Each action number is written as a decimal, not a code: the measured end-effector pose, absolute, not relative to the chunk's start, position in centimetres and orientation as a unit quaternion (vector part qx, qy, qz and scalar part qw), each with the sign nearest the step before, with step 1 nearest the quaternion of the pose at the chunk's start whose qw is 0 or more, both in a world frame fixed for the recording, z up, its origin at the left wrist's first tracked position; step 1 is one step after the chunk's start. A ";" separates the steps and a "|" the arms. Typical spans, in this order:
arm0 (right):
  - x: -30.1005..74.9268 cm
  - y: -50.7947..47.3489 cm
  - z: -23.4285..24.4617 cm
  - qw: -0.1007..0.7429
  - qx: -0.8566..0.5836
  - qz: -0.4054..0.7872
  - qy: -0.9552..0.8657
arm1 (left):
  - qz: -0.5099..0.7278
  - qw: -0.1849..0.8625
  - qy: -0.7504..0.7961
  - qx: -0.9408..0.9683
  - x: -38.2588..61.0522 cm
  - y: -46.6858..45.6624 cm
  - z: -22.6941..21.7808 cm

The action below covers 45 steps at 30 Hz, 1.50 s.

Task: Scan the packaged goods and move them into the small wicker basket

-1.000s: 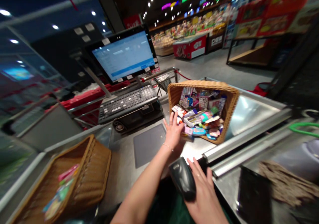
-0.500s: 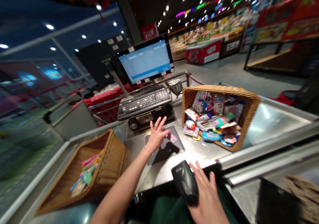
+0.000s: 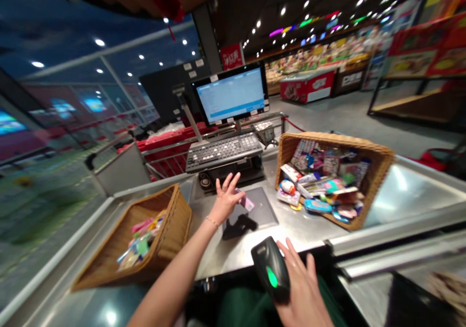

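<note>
My left hand (image 3: pixel 224 204) is above a grey flat pad (image 3: pixel 267 205) on the metal counter, its fingers spread upward. A small pink-purple packet (image 3: pixel 247 203) is held at its thumb, and the underside of the grip is hidden. My right hand (image 3: pixel 300 283) is wrapped around a black handheld barcode scanner (image 3: pixel 267 261) low in front of me. A green light glows on the scanner's top. The scanner points toward the pad, some way from the packet.
A wicker basket (image 3: pixel 378 176) full of small packaged goods lies to the right. Another wicker basket (image 3: pixel 176 220), holding fewer colourful items, is at the left. Behind the pad stand a keyboard (image 3: pixel 224 150) and a monitor (image 3: pixel 231 94).
The scanner's green light has come on. My left hand has moved slightly left over the pad, taking the packet along. The view has shifted, so the surroundings appear farther right and lower.
</note>
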State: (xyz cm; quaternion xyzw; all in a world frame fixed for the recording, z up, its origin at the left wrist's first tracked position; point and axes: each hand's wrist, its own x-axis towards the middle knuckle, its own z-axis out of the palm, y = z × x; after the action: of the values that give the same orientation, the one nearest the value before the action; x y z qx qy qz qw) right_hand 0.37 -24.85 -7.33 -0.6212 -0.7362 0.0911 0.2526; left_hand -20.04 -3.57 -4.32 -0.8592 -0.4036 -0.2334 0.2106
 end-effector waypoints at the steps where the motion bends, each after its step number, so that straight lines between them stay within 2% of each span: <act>1: 0.3 -24.9 -7.2 0.255 -0.619 0.087 -0.738 | -0.234 0.212 -0.404 -0.859 -20.3 -3.7 -4.2; 15: -1.2 -24.7 -4.6 0.228 -0.574 0.059 -0.785 | -0.246 0.247 -0.423 -0.836 -23.5 -4.9 -2.6; 35: -3.8 -24.5 -3.9 0.247 -0.532 0.080 -0.806 | -0.276 0.265 -0.466 -0.798 -28.0 -7.2 -0.8; 45: -4.7 -24.3 -4.4 0.227 -0.509 0.063 -0.828 | -0.271 0.278 -0.487 -0.783 -29.4 -8.5 0.3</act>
State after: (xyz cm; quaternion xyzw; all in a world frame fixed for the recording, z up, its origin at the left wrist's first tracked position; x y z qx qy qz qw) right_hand -4.68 -24.25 -4.37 -0.5093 -0.8278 0.0631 0.2267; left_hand -29.40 -8.47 0.35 -0.7826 -0.4866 -0.2711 0.2778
